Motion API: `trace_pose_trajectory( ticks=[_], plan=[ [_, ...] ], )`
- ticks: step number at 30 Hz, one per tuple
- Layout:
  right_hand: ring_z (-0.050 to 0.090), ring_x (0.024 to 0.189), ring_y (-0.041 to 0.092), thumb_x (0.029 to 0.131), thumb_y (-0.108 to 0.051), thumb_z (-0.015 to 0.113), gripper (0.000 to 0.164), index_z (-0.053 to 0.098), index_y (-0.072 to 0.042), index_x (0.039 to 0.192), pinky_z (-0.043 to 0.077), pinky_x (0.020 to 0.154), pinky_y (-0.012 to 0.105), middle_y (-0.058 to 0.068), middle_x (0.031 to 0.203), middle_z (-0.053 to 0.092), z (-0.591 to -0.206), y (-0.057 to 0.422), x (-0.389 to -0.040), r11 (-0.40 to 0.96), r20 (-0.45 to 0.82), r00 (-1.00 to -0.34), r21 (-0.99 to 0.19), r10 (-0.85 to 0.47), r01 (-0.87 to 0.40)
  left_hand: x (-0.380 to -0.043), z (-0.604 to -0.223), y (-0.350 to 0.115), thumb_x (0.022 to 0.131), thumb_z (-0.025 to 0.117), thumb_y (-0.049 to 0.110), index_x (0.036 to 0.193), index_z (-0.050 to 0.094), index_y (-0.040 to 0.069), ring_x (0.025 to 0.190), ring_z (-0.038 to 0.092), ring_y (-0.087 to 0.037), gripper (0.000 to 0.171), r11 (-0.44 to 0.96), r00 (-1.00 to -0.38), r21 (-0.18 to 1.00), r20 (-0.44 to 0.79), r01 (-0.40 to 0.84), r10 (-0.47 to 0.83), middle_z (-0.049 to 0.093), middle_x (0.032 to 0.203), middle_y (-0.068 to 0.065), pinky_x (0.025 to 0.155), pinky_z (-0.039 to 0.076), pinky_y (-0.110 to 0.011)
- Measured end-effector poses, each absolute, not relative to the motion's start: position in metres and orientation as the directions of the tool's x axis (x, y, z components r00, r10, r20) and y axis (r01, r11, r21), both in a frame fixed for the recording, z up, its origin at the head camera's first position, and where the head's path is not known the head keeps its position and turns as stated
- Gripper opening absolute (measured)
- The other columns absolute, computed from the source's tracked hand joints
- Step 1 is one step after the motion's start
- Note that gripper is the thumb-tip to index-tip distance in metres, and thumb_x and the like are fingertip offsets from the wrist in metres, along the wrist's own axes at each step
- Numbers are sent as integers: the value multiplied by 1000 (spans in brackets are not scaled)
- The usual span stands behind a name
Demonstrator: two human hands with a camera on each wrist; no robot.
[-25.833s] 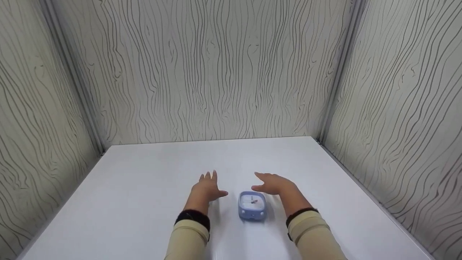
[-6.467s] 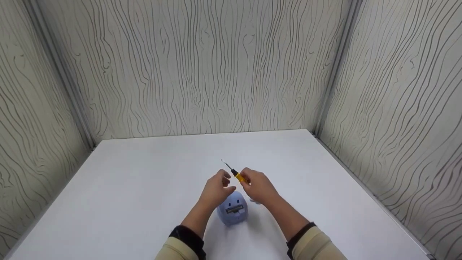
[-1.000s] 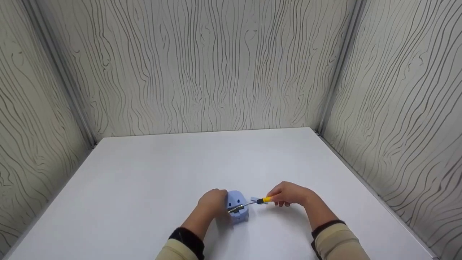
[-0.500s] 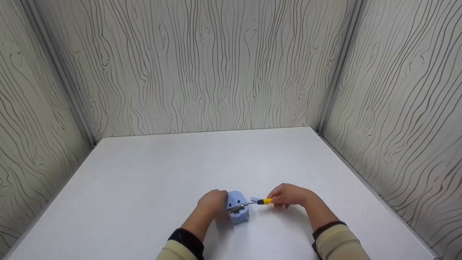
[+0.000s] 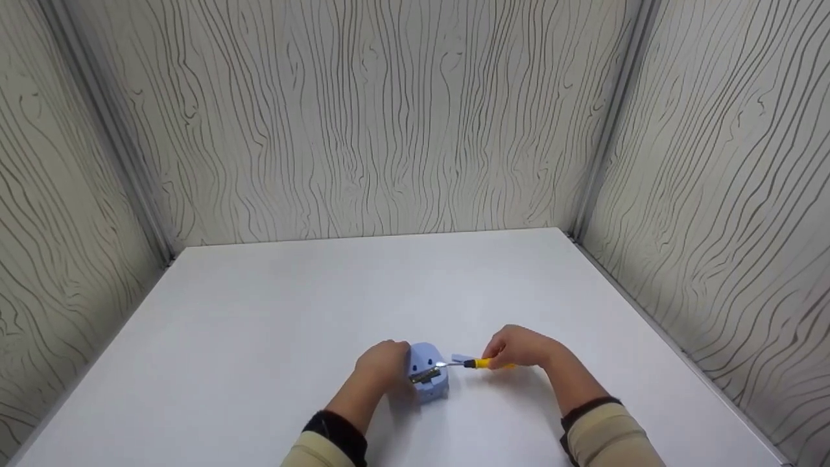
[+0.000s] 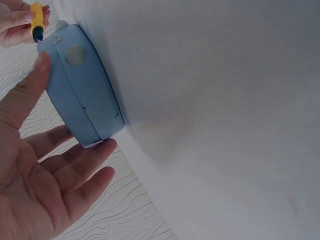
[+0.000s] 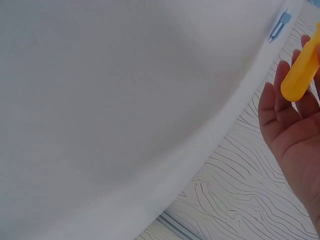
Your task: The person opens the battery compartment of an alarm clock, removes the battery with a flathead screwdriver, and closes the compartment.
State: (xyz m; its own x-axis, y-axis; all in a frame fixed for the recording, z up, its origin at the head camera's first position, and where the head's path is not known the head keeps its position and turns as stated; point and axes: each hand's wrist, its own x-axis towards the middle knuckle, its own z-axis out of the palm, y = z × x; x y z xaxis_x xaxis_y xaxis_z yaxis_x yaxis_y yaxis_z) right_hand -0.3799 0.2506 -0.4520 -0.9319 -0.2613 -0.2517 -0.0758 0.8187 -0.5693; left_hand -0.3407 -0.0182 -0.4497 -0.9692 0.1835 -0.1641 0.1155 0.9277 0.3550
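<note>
A light-blue alarm clock (image 5: 425, 353) lies back upward on the white table, its battery compartment uncovered. A dark, shiny battery (image 5: 425, 375) shows in that slot. My left hand (image 5: 384, 364) grips the clock from the left; in the left wrist view the thumb is on one edge and fingertips touch the far end of the clock (image 6: 82, 95). My right hand (image 5: 522, 347) pinches the yellow handle of a screwdriver (image 5: 481, 363). Its metal shaft points left and its tip meets the battery's right end. In the right wrist view the handle (image 7: 300, 70) runs across the fingers.
A small light-blue piece, likely the battery cover (image 5: 460, 357), lies on the white table (image 5: 292, 311) just beyond the screwdriver shaft. Wood-grain patterned panels (image 5: 363, 130) stand at the back and both sides.
Earlier the clock lay face up; later it was turned over and the screwdriver held above it. Over the last second the left hand stays put; the right tilts the screwdriver slightly, baring more handle.
</note>
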Motion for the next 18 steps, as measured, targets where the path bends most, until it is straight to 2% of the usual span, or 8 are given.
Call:
trace_pose_trajectory(
  ticks=[6, 13, 18],
  plan=[
    [56, 100, 21, 92, -9, 78, 9, 83, -10, 100, 56, 97, 44, 6, 110, 68, -453, 255, -382, 838, -209, -960, -544, -188, -46, -340, -450, -18, 72, 97, 21, 131, 67, 1, 118, 68, -33, 70, 924, -970, 366, -163, 113, 183, 73, 119, -14, 111, 55, -50],
    [59, 93, 20, 92, -9, 77, 11, 81, -5, 102, 59, 93, 38, 8, 106, 70, -456, 255, -385, 841, -202, -971, -541, -127, 2, -341, -452, -19, 70, 98, 20, 130, 67, 1, 113, 68, -32, 70, 915, -969, 389, -162, 109, 185, 73, 115, -14, 110, 55, -50],
    [59, 93, 22, 92, -8, 77, 11, 79, -4, 102, 59, 95, 40, 10, 107, 69, -459, 253, -386, 861, -206, -976, -508, -74, 42, -342, -453, -20, 70, 97, 19, 131, 66, 2, 116, 67, -33, 70, 914, -969, 392, -168, 104, 183, 73, 117, -14, 110, 55, -50]
  ],
)
